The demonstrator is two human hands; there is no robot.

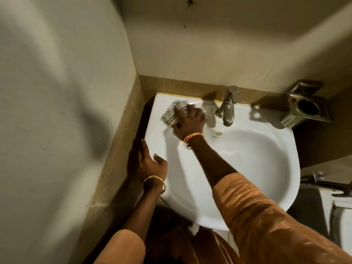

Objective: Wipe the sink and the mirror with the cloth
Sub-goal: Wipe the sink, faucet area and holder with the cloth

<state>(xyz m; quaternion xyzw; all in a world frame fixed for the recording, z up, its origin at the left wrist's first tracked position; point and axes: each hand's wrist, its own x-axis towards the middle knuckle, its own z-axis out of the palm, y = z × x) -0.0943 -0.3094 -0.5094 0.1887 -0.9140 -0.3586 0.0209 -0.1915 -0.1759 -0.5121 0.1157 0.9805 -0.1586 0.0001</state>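
A white ceramic sink (247, 159) fills the middle of the head view, set against a tiled wall. My right hand (188, 121) presses a pale cloth with dark stripes (173, 114) flat on the sink's back left corner; cloth and hand are blurred by motion. My left hand (146, 164) grips the sink's left rim, thumb on top, fingers over the outer edge. Both wrists carry gold bangles. No mirror is in view.
A steel tap (227, 107) stands at the back middle of the sink, right of my right hand. A metal holder with a round hole (304, 107) is fixed to the wall at the back right. The left wall runs close to the sink.
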